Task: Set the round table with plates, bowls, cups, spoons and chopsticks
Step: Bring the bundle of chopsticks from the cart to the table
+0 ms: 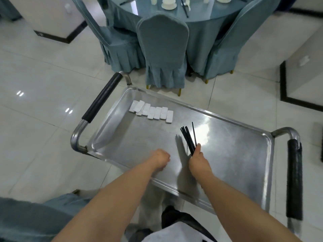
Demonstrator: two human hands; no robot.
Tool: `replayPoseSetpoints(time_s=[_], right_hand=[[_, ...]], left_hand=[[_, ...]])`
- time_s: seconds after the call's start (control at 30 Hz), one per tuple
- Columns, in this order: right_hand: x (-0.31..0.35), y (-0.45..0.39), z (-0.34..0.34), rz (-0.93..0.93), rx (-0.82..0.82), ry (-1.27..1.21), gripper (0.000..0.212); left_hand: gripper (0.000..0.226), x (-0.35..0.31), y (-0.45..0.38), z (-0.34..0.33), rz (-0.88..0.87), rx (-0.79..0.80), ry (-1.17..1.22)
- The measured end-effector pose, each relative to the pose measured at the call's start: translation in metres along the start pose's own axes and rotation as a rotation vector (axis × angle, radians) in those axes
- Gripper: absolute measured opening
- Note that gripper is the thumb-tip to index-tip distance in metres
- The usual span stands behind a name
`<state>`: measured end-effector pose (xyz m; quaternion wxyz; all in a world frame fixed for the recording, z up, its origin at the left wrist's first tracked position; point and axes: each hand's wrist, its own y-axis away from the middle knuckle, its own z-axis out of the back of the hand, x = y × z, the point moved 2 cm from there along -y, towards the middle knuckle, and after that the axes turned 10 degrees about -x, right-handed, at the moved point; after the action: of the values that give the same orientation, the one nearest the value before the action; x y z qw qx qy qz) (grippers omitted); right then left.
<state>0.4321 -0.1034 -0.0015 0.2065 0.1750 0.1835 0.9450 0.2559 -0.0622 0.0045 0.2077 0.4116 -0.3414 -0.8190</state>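
Floor (pixel 43 75): pale glossy tiles with dark border strips by the white walls; wide open stretches left of the cart and between cart and chairs.
Round table (pixel 201 16): at the top, under a teal cloth and glass top; a plate with a bowl (pixel 169 4) on it, cups (pixel 153 0) and black chopsticks laid by a spoon (pixel 187 2) are set near its edge.
Chairs (pixel 163 49): three teal-covered, pushed in against the table; the middle one stands just beyond the cart's far rim.
Cart (pixel 236 154): steel tray top with a raised rim all round and black-padded handles at both ends; its near edge is against the person's legs.
Chopstick rests (pixel 152 111): a row of small white blocks side by side near the far left corner, two at the left end overlapping.
Right hand (pixel 198 158): grip closed round a bundle of black chopsticks (pixel 188 138), held upright and fanned, tips up, above the tray's middle.
Left hand (pixel 161 158): fingers curled under, over the tray near its front edge, beside the right hand; whether it holds anything cannot be told.
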Motion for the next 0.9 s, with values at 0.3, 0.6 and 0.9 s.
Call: replayPoseSetpoints(time_s=[0.3,0.6,0.9], right_hand=[[0.139,0.072,0.009,0.422,-0.082,-0.217,0.029],[0.353,0.23,-0.063,0.928,0.163,-0.277,0.03],[0.47,0.382,-0.143,1.212,0.487,-0.106,0.05]], left_hand=[[0.023,0.041,0.071,0.1,-0.008,0.023,0.529],[0.043,0.19,0.146,0.27,-0.076,-0.452,1.245],[0.05,0.369,0.243,0.364,-0.035,-0.79,1.586]])
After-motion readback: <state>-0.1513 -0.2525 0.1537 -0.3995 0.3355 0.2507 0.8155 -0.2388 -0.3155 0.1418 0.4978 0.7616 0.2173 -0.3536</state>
